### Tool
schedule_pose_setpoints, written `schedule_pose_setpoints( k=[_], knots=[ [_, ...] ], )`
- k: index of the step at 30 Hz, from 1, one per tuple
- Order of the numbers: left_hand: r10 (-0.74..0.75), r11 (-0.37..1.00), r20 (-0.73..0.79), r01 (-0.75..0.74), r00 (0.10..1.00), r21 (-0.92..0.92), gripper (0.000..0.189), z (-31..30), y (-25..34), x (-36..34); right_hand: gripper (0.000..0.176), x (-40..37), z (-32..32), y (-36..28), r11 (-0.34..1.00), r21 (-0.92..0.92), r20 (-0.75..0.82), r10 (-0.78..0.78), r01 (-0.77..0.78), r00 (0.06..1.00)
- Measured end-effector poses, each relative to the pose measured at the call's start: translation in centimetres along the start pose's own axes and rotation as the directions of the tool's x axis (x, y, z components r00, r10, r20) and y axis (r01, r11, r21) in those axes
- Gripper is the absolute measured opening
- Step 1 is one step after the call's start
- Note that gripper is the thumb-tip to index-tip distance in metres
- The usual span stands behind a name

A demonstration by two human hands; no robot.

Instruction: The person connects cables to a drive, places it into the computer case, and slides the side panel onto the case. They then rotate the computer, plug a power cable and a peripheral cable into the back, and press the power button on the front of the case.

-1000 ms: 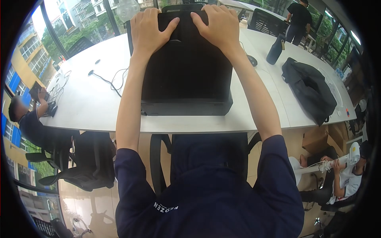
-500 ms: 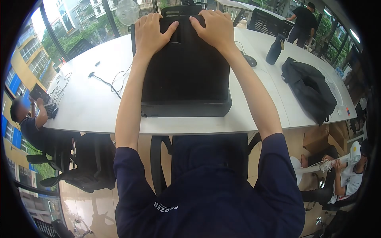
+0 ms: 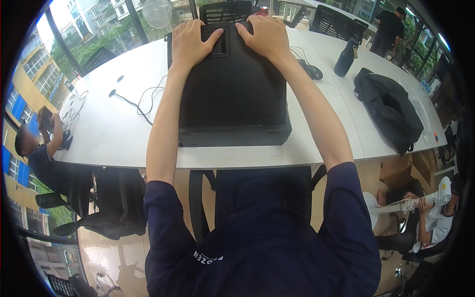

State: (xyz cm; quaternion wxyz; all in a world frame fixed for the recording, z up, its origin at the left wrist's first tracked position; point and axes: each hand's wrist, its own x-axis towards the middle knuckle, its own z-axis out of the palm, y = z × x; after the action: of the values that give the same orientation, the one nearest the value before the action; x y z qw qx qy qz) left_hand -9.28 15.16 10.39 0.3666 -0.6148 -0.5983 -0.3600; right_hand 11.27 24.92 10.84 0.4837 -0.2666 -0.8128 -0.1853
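A black computer case [image 3: 232, 94] lies flat on the white table [image 3: 118, 141] straight in front of me. Its top panel has a rectangular recess [image 3: 223, 43] near the far edge. My left hand [image 3: 190, 44] grips the far left part of that edge, fingers curled over it and thumb beside the recess. Over the far right part, my right hand [image 3: 267, 37] holds the same edge, its thumb pointing inward on the panel. The fingertips of both hands are hidden behind the far side.
Left of the case lies a thin cable [image 3: 131, 103]. To the right are a black mouse [image 3: 313, 72], a dark bottle [image 3: 345, 58] and a black bag [image 3: 388, 111]. A person [image 3: 44, 143] sits at left, another [image 3: 430, 218] at right; one [image 3: 389, 32] stands behind.
Both hands keep their hold on the case's far edge. The recess shows more clearly, and the view has shifted slightly. The person at left has raised a dark object.
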Motion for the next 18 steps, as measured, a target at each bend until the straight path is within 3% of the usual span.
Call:
schedule_pose_setpoints(
  k=[18],
  knots=[
    [-0.131, 0.991, 0.242, 0.134, 0.961, 0.003, 0.066, 3.7, -0.8, -1.3, 0.047, -1.5, 3.7, 1.4, 0.993, 0.044, 0.205, 0.1, -0.112, 0.974]
  ],
)
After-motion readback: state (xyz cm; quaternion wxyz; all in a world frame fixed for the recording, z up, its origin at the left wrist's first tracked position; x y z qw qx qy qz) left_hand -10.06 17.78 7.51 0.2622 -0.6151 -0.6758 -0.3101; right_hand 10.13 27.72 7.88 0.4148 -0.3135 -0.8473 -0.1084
